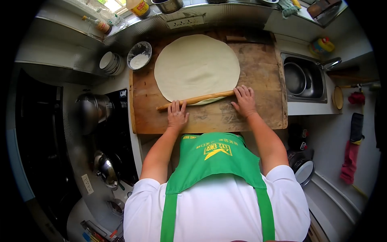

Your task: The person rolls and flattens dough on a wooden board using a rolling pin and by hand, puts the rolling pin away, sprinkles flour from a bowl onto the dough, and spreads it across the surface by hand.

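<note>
A large, thin round sheet of dough (pixel 197 60) lies on the wooden board (pixel 262 72). Across its near edge runs a long wooden rolling pin (pixel 201 98), tilted slightly up to the right, with a strip of dough showing on its near side. My left hand (pixel 177 115) grips the pin near its left end, fingers laid over the wood. At the other end, my right hand (pixel 245 101) has its fingers over the pin and covers its tip. Both palms sit on the near side of the pin, close to the board.
A bowl of flour (pixel 139 60) stands at the board's upper left, beside stacked bowls (pixel 111 63). To the right is a metal sink (pixel 304 76) with a pan inside. Left are a stove (pixel 121 133) and a lidded pot (pixel 92 111). Bottles (pixel 138 8) line the back sill.
</note>
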A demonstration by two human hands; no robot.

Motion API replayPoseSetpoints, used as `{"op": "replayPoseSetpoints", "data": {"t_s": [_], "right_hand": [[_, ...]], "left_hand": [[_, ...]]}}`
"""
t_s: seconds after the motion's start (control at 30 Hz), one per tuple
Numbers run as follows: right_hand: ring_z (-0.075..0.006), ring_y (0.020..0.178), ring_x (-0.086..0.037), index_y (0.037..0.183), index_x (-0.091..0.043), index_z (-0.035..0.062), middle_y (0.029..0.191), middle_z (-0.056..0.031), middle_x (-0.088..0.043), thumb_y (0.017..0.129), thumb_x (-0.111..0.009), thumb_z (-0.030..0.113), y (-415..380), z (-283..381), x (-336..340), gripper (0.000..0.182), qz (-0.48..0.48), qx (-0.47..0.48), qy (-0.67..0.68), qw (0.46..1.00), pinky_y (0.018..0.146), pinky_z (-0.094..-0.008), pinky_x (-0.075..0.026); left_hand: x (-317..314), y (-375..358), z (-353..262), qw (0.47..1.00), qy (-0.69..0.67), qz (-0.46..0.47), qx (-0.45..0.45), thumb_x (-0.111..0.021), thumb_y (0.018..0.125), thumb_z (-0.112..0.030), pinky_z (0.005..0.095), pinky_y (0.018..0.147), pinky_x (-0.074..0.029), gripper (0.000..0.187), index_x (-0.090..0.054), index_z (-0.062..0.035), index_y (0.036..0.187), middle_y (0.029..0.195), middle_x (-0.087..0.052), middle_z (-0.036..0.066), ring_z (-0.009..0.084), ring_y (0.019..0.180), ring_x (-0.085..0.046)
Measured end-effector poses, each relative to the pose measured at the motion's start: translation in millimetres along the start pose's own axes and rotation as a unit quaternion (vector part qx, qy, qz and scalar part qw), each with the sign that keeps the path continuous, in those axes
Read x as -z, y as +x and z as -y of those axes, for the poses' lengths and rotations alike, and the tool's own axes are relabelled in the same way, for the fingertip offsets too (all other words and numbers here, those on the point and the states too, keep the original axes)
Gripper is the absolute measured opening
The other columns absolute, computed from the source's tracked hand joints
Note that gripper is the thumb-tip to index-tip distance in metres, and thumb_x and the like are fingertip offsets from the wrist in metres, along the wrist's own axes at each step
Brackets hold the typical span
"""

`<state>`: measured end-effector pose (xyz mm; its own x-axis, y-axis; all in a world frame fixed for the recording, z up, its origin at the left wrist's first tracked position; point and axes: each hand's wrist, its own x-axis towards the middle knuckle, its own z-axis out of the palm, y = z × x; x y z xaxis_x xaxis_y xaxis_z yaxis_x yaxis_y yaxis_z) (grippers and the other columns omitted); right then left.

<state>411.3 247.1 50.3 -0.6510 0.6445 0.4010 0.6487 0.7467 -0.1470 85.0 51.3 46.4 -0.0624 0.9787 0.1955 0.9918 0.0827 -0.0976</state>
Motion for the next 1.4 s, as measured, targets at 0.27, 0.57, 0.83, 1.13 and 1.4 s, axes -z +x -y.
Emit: {"op": "replayPoseSetpoints", "data": {"t_s": [0.27,0.57,0.83,1.13,1.4], "right_hand": [[-0.0293,0.104,-0.059,0.106,-0.065,0.0143,0.104,-0.0077,-0.061,0.076,-0.086,0.034,-40,-1,-14,0.042,0.168,0.032,0.071,0.983,0.090,-0.0444,-0.046],[-0.0335,0.096,-0.062,0.114,-0.070,0.0150,0.099,-0.0106,-0.063,0.086,-0.081,0.023,-174,4,35,0.031,0.015,-0.161,0.170,0.972,0.084,-0.0468,-0.050],[-0.0308,0.087,-0.067,0.120,-0.074,0.0076,0.099,-0.0131,-0.066,0.094,-0.081,0.027,-215,19,40,0.033,-0.128,-0.455,0.063,0.879,0.079,-0.0419,-0.055],[-0.0367,0.096,-0.068,0.119,-0.070,0.0061,0.106,-0.0143,-0.068,0.094,-0.080,0.037,-174,59,21,0.041,0.021,-0.585,0.027,0.811,0.082,-0.0453,-0.055],[-0.0410,0.149,-0.040,0.153,-0.045,0.0031,0.156,-0.0219,-0.047,0.087,-0.080,0.046,-38,73,2,0.086,0.135,-0.215,-0.051,0.966,0.123,-0.0555,-0.029]], "left_hand": [[1,-41,-14,0.984,-0.116,0.121,0.056,-0.063,0.089,-0.015,0.0499,0.096,-0.051,0.039,-0.061,-0.0082,0.128,0.120,-0.061,0.016,0.0380,0.112,-0.061],[-7,26,44,0.938,-0.192,-0.128,0.258,-0.064,0.089,-0.011,0.0500,0.113,-0.044,0.047,-0.058,-0.0012,0.134,0.148,-0.051,0.024,0.0435,0.133,-0.053],[-16,157,25,0.974,-0.079,0.073,0.200,-0.050,0.105,-0.048,0.0566,0.129,-0.015,0.069,-0.036,-0.0191,0.166,0.174,-0.024,0.018,0.0428,0.161,-0.017],[-72,192,-24,0.975,-0.134,0.169,0.049,-0.038,0.107,-0.059,0.0563,0.131,-0.001,0.070,-0.027,-0.0296,0.170,0.179,-0.012,0.014,0.0423,0.164,-0.002],[-71,118,51,0.963,-0.177,0.184,-0.085,-0.044,0.105,-0.056,0.0547,0.132,-0.003,0.069,-0.032,-0.0288,0.168,0.178,-0.016,0.011,0.0372,0.164,-0.007]]}}
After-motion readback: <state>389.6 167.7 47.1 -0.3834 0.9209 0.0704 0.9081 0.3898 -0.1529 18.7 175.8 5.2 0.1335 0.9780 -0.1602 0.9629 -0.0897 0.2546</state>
